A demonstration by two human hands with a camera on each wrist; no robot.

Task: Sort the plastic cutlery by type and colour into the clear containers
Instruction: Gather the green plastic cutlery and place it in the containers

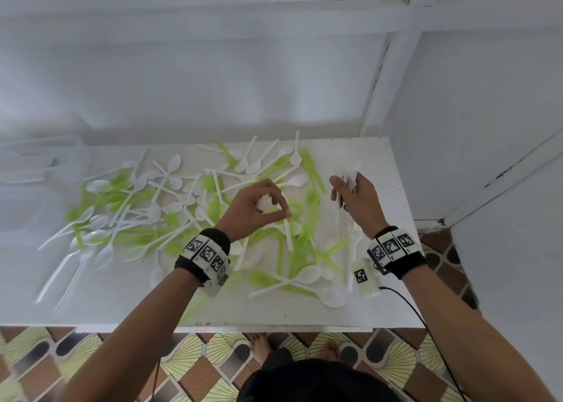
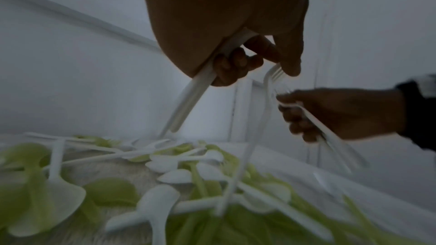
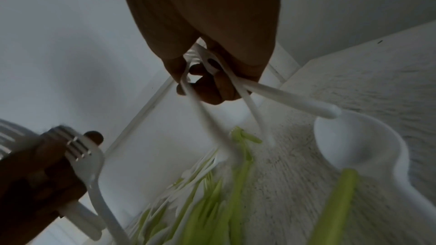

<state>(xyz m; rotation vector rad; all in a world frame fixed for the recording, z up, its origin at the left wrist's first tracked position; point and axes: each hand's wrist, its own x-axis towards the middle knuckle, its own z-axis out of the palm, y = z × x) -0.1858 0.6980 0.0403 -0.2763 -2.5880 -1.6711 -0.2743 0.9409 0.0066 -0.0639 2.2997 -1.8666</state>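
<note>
We see left hand (image 1: pixel 254 208) above middle of pile (image 1: pixel 170 206) on table (image 1: pixel 387 170), fingers curled round white handles (image 2: pixel 188 100), fingertips pinching white fork (image 2: pixel 271 75) at its tines; fork hangs down to pile

Right hand (image 1: pixel 355 202) near table's right end, fingers closed round bundle of white forks (image 3: pixel 212 70)

White and green spoons and forks lie mixed, overlapping; clear containers (image 1: pixel 39 164) blurred at far left

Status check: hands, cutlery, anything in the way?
Left hand gripping white cutlery, a fork at its fingertips. Right hand holding white forks. Mixed green and white pile unsorted on table.
</note>
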